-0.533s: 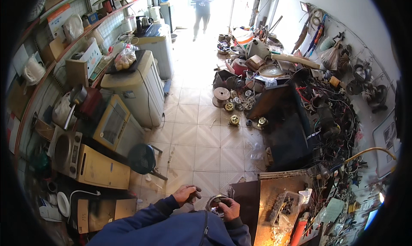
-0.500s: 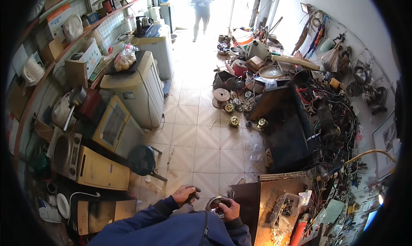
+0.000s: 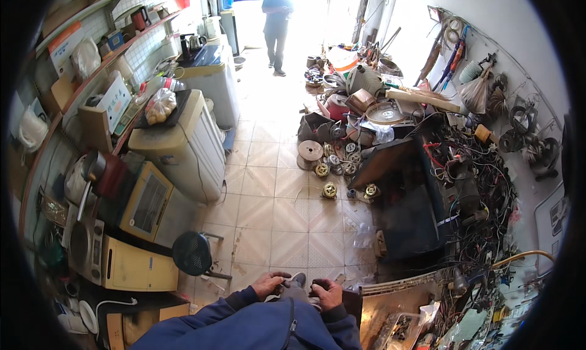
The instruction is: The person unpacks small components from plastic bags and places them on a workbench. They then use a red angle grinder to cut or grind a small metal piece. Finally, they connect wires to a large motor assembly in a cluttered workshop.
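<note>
- Far left, wooden wall shelves [image 3: 73, 75] run up the tiled wall; a flat white-and-orange cardboard box [image 3: 63, 46] stands on the top board, and a white rectangular carton with dark print [image 3: 115, 101] leans below it beside a plain brown cardboard box [image 3: 96, 128].
- A clear plastic bag of yellowish round items [image 3: 160, 106] lies on a dark tray on top of a cream top-loading washing machine [image 3: 183, 151].
- Lower left, a cream microwave oven with a dark glass door [image 3: 146, 202] sits tilted above a yellow metal appliance case [image 3: 131, 268]; a small black round fan [image 3: 191, 253] stands on the beige tiled floor [image 3: 274, 216] just beside them.
- At the bottom centre, the left hand [image 3: 270, 285] and the right hand [image 3: 326, 293], both in blue sleeves, close from either side on a small grey metal part [image 3: 297, 284] held low between them, just above the person's lap. Fingers curl narrowly round it; its shape is too small to tell.
- In the bright doorway at the top, another person in dark blue clothes [image 3: 278, 29] stands well apart.
- Right of centre, a pale wooden cable spool [image 3: 310, 153] and several small brass-coloured coils [image 3: 329, 190] lie on the tiles.
- Far right, a heap of tangled black wires [image 3: 482, 185] fills the bench, with a white rectangular sign with dark markings [image 3: 552, 219] on the wall.
</note>
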The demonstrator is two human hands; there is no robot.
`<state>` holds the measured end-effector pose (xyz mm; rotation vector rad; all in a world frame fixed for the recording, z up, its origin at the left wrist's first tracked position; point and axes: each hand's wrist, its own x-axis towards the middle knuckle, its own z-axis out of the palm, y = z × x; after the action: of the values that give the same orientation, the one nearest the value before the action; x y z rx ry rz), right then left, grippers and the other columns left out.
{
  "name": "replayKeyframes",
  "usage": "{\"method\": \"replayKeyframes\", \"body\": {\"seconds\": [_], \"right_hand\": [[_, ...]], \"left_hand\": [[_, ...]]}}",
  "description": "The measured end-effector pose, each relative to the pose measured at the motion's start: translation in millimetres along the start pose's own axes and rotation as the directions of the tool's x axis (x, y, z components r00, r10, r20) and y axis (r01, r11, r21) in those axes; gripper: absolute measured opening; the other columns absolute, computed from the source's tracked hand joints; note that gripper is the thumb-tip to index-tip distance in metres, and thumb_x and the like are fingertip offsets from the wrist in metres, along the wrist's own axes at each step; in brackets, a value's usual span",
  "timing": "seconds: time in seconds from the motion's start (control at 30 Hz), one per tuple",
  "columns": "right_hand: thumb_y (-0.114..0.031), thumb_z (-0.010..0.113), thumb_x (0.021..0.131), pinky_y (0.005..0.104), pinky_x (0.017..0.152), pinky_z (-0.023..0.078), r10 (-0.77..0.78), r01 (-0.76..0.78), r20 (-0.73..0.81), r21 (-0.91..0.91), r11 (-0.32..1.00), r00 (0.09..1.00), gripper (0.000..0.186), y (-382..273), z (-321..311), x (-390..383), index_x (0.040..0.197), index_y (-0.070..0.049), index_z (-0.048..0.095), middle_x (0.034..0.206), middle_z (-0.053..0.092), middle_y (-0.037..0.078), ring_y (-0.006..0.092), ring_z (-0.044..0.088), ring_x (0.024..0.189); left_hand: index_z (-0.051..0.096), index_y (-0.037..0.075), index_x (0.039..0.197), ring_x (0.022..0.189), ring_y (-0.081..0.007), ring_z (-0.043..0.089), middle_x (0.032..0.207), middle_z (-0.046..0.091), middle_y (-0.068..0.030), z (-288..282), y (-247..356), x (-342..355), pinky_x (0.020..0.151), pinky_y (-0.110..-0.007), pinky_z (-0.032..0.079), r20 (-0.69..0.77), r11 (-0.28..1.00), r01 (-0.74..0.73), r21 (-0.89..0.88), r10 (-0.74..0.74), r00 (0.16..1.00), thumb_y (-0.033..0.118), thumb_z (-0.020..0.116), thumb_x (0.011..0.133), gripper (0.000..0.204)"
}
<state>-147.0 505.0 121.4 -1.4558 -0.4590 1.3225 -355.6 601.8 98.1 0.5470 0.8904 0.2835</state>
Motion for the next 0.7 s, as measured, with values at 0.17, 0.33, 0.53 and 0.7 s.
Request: {"method": "replayKeyframes", "body": {"seconds": [0.17,0.33,0.53,0.7], "right_hand": [[-0.002,0.065,0.082,0.0327,0.063,0.058,-0.066,0.067,-0.013,0.032,0.997,0.998,0.02,-41,-32,63,0.1,0.007,0.063,0.084,0.067,0.013,0.0202,0.066,0.067],[-0.002,0.064,0.082,0.034,0.063,0.059,-0.07,0.071,0.013,-0.011,0.997,0.997,0.021,-80,-52,104,0.1,0.008,0.062,0.084,0.067,0.014,0.0206,0.066,0.068],[-0.002,0.065,0.082,0.0339,0.065,0.059,-0.065,0.067,-0.044,0.048,0.997,0.997,0.021,-98,-78,150,0.1,0.009,0.062,0.084,0.067,0.014,0.0208,0.067,0.069],[-0.001,0.065,0.082,0.0338,0.066,0.059,-0.078,0.082,-0.101,0.035,0.996,0.992,0.02,-115,-103,197,0.1,0.008,0.062,0.086,0.066,0.013,0.0206,0.067,0.071]], "left_hand": [[0.048,0.002,0.127,0.077,-0.013,0.06,0.106,0.065,-0.0101,41,54,37,0.071,-0.028,0.052,-0.03,0.998,-0.049,0.037,0.05,0.998,0.015,0.051,0.095,0.034],[0.049,0.002,0.123,0.079,-0.0145,0.062,0.107,0.065,-0.0114,63,84,79,0.074,-0.028,0.053,-0.032,0.996,-0.068,0.049,0.07,0.997,0.015,0.053,0.095,0.031],[0.048,0.002,0.127,0.085,-0.0155,0.061,0.11,0.064,-0.0114,86,125,134,0.078,-0.032,0.052,0.031,1.0,0.008,0.003,-0.008,0.999,0.014,0.051,0.096,0.034],[0.046,0.001,0.129,0.101,-0.0241,0.062,0.117,0.061,-0.0141,99,162,192,0.087,-0.036,0.052,0.126,1.0,-0.001,0.028,-0.002,0.992,0.015,0.055,0.095,0.038]]}}
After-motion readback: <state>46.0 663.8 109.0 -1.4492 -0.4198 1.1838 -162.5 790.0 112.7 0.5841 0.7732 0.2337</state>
